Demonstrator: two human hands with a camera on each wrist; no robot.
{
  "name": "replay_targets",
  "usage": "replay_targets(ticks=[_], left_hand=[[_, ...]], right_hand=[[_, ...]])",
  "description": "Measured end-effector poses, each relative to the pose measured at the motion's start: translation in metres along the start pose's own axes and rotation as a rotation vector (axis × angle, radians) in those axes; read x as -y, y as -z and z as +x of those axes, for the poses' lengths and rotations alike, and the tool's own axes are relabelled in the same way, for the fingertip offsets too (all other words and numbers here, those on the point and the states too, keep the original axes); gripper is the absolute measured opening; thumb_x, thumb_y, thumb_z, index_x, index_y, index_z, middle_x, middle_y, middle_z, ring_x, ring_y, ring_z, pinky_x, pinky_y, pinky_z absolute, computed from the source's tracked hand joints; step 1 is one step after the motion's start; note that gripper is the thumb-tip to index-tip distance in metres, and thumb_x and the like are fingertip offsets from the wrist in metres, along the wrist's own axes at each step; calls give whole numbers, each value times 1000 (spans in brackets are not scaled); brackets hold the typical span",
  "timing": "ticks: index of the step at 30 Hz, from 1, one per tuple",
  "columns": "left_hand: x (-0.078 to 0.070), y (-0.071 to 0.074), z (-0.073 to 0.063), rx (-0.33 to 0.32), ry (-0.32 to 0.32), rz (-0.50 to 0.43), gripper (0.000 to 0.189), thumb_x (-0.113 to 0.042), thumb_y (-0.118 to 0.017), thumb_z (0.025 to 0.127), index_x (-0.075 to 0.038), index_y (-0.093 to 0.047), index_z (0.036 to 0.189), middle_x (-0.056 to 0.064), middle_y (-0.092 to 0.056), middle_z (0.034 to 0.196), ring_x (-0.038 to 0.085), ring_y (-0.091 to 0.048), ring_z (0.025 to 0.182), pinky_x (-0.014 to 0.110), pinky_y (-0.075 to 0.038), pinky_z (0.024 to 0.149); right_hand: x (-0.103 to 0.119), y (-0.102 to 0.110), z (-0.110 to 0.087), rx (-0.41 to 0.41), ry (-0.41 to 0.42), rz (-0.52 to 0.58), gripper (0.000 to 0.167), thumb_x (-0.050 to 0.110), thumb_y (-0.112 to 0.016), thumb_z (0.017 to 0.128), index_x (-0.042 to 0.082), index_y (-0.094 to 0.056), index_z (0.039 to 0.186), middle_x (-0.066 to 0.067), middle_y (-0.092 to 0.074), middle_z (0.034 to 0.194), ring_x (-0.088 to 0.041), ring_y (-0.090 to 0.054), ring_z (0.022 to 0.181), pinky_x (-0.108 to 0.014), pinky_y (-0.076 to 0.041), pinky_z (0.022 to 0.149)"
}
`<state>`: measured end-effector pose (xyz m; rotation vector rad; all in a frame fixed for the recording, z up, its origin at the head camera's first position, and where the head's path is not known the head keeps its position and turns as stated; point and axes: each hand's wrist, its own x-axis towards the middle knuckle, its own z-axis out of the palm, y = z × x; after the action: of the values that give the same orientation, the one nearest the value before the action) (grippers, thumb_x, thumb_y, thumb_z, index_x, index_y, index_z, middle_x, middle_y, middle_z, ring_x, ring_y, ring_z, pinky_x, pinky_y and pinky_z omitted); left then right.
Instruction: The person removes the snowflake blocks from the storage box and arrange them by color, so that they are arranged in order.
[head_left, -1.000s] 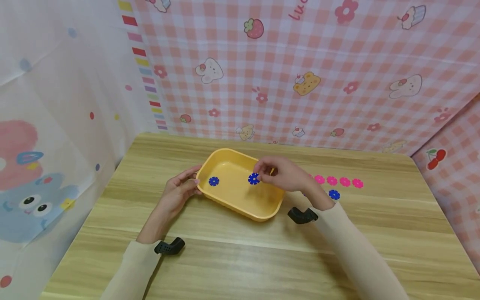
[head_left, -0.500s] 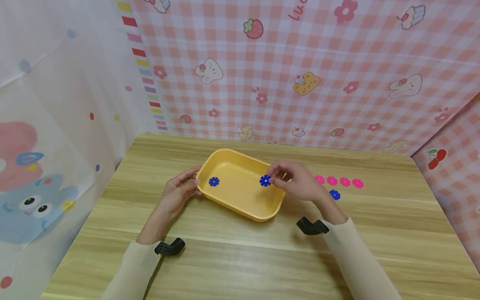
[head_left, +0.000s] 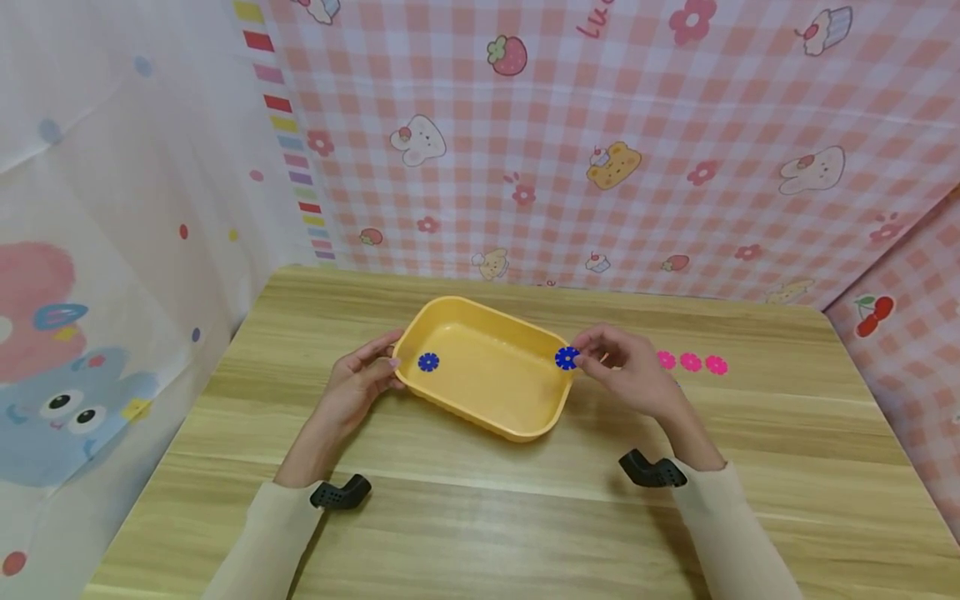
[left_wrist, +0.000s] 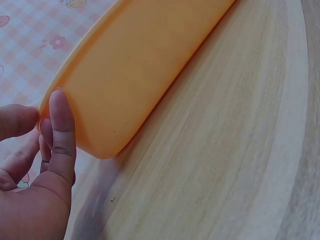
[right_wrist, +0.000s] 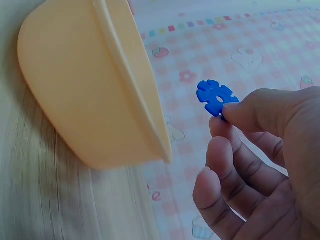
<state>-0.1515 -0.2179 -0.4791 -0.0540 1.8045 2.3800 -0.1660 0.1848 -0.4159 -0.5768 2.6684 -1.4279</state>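
Observation:
A yellow plastic basin (head_left: 480, 379) sits on the table, its left rim pinched between the thumb and fingers of my left hand (head_left: 360, 379). The left wrist view shows those fingers around the basin wall (left_wrist: 130, 75). My right hand (head_left: 630, 371) pinches a blue notched disc, a snowflake-shaped building piece (head_left: 567, 358), over the basin's right rim. In the right wrist view the blue snowflake piece (right_wrist: 216, 97) is held between thumb and forefinger, with the other fingers loosely bent. Another blue snowflake piece (head_left: 428, 362) lies inside the basin at its left end.
Several pink snowflake pieces (head_left: 691, 362) lie in a row on the wooden table (head_left: 480, 517), right of my right hand. That hand mostly hides a blue piece below the row. A pink checked cloth (head_left: 570, 125) hangs behind the table's back edge.
My right hand has moved right with the blue snowflake piece, from above the basin's inside to its right rim. It now covers more of the pink row. My left hand and the basin stay put.

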Motion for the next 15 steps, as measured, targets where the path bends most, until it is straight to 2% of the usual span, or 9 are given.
replay_targets(ticks=[4,15], left_hand=[[0,-1,0,-2,-2,4,56,3,-60,98,2,-45,152,7,-56,114,13,-64,86,23,-62,76],[0,0,-1,5,-16,-1,55,4,-59,98,3,-44,152,8,-57,115,13,-65,85,22,-62,75]], right_hand=[[-6,8,-6,-23,-6,13,11,14,-68,98,11,-69,109,-10,-70,96,-18,-62,82,-22,-54,63],[-20,32,-22,-115,-34,-45,17,17,-68,99,9,-69,114,-9,-70,101,-11,-64,84,-19,-57,69]])
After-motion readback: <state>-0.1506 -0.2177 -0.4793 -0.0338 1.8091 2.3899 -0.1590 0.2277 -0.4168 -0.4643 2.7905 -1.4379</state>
